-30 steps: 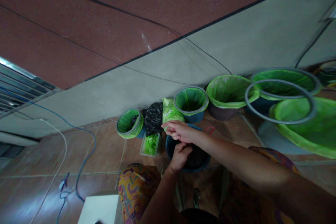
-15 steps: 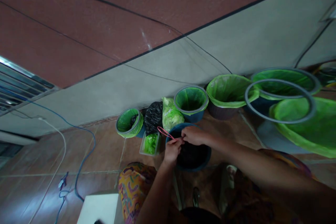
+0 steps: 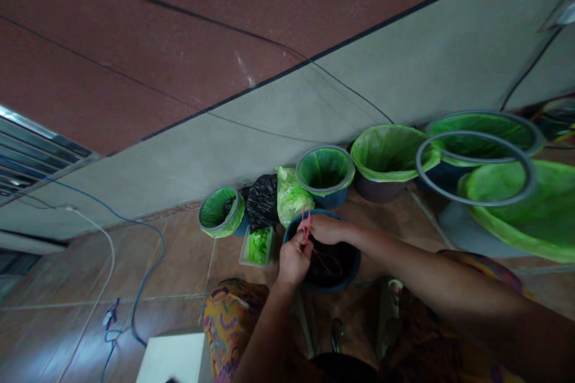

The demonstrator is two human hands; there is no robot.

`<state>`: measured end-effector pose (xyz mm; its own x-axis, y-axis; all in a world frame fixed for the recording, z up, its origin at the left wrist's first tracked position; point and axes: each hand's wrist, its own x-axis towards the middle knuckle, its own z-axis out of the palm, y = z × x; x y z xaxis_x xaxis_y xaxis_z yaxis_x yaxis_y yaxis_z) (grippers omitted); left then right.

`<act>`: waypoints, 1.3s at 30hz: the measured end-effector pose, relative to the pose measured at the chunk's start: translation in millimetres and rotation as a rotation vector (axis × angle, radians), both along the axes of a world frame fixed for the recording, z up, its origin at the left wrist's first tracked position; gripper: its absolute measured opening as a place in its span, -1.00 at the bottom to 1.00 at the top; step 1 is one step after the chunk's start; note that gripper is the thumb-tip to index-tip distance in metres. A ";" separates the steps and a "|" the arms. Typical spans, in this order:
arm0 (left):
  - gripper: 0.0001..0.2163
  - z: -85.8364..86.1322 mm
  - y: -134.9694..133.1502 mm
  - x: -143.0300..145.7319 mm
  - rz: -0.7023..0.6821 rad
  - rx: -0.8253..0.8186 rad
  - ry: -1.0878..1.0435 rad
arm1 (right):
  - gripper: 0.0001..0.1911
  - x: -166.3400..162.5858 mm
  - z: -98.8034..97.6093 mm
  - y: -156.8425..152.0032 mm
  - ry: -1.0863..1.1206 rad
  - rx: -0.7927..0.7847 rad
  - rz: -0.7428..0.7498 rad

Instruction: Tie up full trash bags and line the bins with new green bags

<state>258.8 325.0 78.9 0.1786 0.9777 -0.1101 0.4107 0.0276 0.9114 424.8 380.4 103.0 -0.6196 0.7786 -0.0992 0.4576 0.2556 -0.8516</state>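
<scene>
A thin pink string (image 3: 306, 224) runs between my two hands. One loop stands up above the fingers and another hangs down to the right. My left hand (image 3: 294, 260) is closed, pinching the string. Just above and touching it, my right hand (image 3: 324, 230) is closed on the string too, its fingertips partly hidden. Both hands are over a round blue bucket (image 3: 358, 260) with a dark inside, whose contents are too dim to make out.
Along the wall stand several green-lined bins, such as a small bin (image 3: 221, 227), a blue bin (image 3: 333, 196) and a brown bin (image 3: 381, 191). A grey ring (image 3: 476, 203) lies over bins at right. A black bag (image 3: 262, 202), clear tub (image 3: 245, 260) and white box (image 3: 173, 359) sit leftward.
The string's loop, which stretched out to the left, now stands upright above my fingers, and another loop hangs over the bucket. My right hand has moved slightly left and turned.
</scene>
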 end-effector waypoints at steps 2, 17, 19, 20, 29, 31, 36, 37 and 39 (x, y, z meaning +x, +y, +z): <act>-0.83 4.5 -3.7 -1.9 0.015 0.058 0.061 | -0.73 -2.7 -3.8 1.3 0.092 -0.078 0.049; -0.80 -13.1 -12.9 -3.3 0.153 0.398 0.338 | -0.88 -2.3 -15.9 2.3 0.018 -0.349 0.024; -0.83 -12.8 -12.9 -4.4 0.176 0.377 0.268 | -0.89 -1.5 -16.7 2.4 0.057 -0.374 -0.002; -0.84 -12.9 -12.8 -5.2 0.187 0.364 0.226 | -0.89 -1.7 -16.4 2.1 0.063 -0.381 -0.023; -0.86 -18.0 -12.0 -3.8 0.183 0.252 0.065 | -0.78 -15.7 -1.5 -12.9 -0.396 0.337 -0.134; -0.86 -15.9 -11.7 -0.8 0.186 0.251 0.047 | -0.76 -14.3 0.8 -12.3 -0.459 0.425 -0.102; -0.86 -12.6 -16.4 -0.3 0.205 0.258 0.067 | -0.63 9.5 13.9 7.6 -0.677 0.404 -0.282; -0.86 -13.3 -18.0 -1.1 0.219 0.256 0.075 | -0.62 15.8 18.0 11.5 -0.713 0.385 -0.367; -0.87 -15.4 -20.7 -2.3 0.243 0.246 0.083 | -0.61 26.3 25.6 15.3 -0.759 0.343 -0.515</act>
